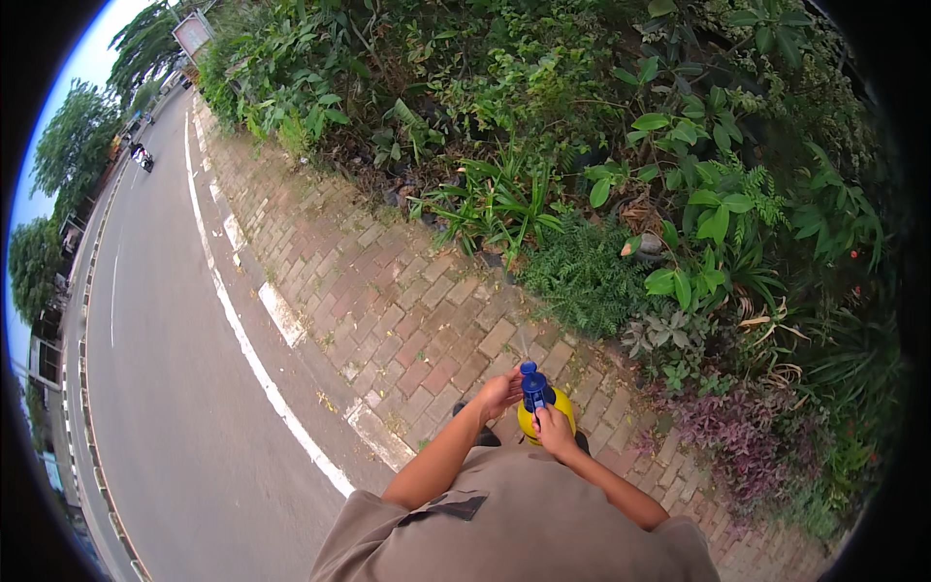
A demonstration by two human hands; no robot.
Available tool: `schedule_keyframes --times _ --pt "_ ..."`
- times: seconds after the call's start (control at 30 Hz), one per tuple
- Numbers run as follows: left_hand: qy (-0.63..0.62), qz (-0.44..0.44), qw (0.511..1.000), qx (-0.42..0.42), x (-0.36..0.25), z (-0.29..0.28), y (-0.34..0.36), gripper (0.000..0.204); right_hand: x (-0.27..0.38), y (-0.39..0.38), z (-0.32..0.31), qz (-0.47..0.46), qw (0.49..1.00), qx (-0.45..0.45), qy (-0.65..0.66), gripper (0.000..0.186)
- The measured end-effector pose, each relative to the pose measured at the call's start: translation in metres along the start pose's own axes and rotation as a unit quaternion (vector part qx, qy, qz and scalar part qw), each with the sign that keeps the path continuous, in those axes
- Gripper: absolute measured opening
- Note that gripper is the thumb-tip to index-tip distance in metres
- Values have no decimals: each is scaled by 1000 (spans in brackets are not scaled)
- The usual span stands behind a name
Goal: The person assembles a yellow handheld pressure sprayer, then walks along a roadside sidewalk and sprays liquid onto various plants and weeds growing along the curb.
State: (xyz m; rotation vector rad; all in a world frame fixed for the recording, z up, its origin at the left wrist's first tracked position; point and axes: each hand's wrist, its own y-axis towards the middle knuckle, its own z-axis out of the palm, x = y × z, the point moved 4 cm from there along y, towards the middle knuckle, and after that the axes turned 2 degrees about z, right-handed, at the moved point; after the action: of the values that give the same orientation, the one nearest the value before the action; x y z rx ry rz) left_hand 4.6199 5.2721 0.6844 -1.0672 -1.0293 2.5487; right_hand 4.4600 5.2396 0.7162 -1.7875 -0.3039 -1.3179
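In front of my body is a pump sprayer (pixel 558 399) with a round yellow tank and a blue head. My right hand (pixel 555 430) is closed round the handle at the back of the blue head. At the front of it, my left hand (pixel 498 394) has its fingers at the blue nozzle (pixel 529 369), seemingly pinching its side. The fingertips there are small and partly hidden. A faint whitish streak, like fine spray, runs from the nozzle toward the plants. The lower tank is hidden by my hand and shirt.
I stand on a brick pavement (pixel 427 335) with a dark shoe (pixel 475 427) just showing. Dense green shrubs (pixel 582 267) and a purple-leaved bush (pixel 727 436) line its right side. A painted kerb (pixel 281 315) borders the road (pixel 175 339) at left, where a motorcycle (pixel 143 158) is far off.
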Motion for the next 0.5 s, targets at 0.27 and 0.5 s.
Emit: schedule_keyframes --times 0.27,0.5 --pt "64 82 995 -10 -63 -68 -56 66 16 30 103 -14 999 -26 31 33" --pt "190 109 976 -11 -121 -70 -80 76 54 44 151 28 986 15 165 35"
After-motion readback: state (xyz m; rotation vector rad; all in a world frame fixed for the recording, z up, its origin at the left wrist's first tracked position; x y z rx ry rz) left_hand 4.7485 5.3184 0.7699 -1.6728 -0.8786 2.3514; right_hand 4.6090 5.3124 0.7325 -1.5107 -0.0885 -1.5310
